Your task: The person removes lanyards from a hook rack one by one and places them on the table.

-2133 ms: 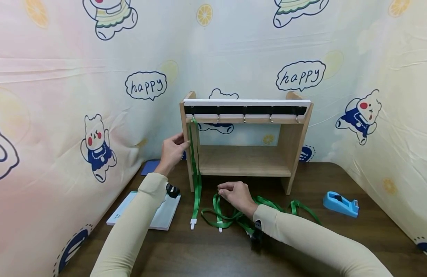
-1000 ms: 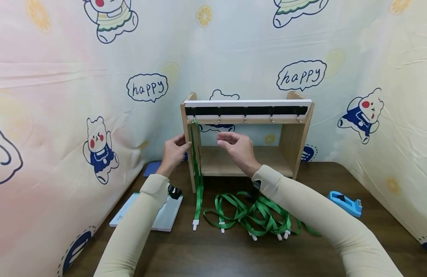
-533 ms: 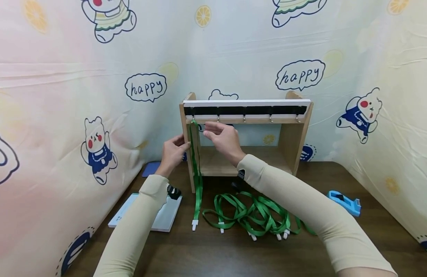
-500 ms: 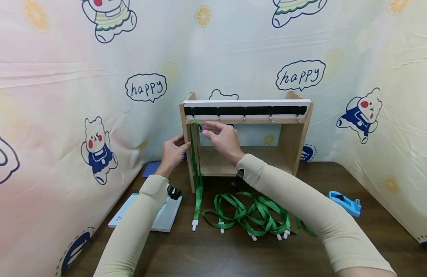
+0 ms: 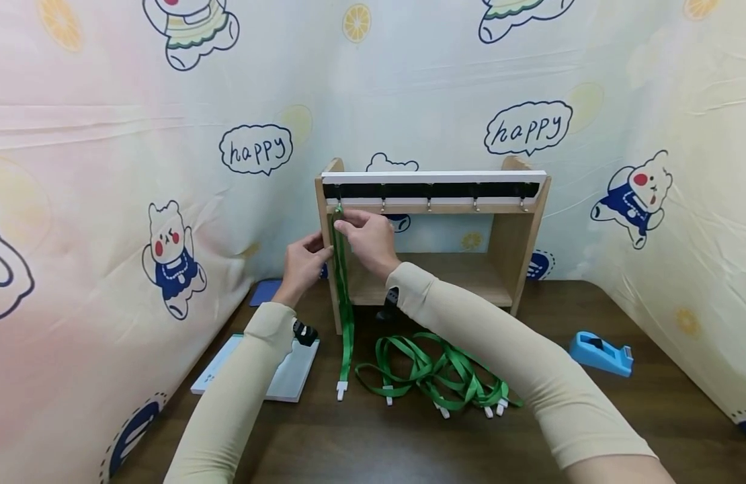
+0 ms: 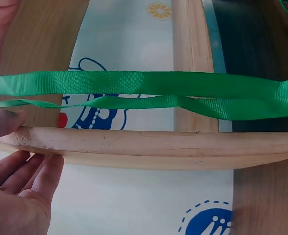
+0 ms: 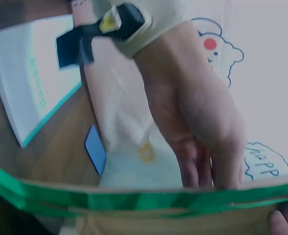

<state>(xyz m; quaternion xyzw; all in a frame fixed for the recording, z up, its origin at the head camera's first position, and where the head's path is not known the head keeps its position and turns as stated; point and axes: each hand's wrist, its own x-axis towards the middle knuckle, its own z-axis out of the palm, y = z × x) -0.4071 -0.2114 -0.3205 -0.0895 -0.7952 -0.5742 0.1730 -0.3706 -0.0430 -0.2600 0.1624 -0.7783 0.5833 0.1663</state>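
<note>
A small wooden shelf carries a rail with several metal hooks along its front. From the leftmost hook hangs a green lanyard, its white clip end down near the table. My left hand grips the shelf's left side panel, thumb on one face and fingers on the other; the lanyard runs past it. My right hand is at the top of that lanyard, just below the hook, with thumb and fingertips pinching the strap.
More green lanyards with white clips lie tangled on the table before the shelf. A white box is partly under the left sleeve, a blue card behind it. At right stands a blue tape dispenser.
My right hand has risen from the tangled lanyards, crossed leftward, and reached the hanging lanyard's top. My left hand has stayed on the shelf's side panel.
</note>
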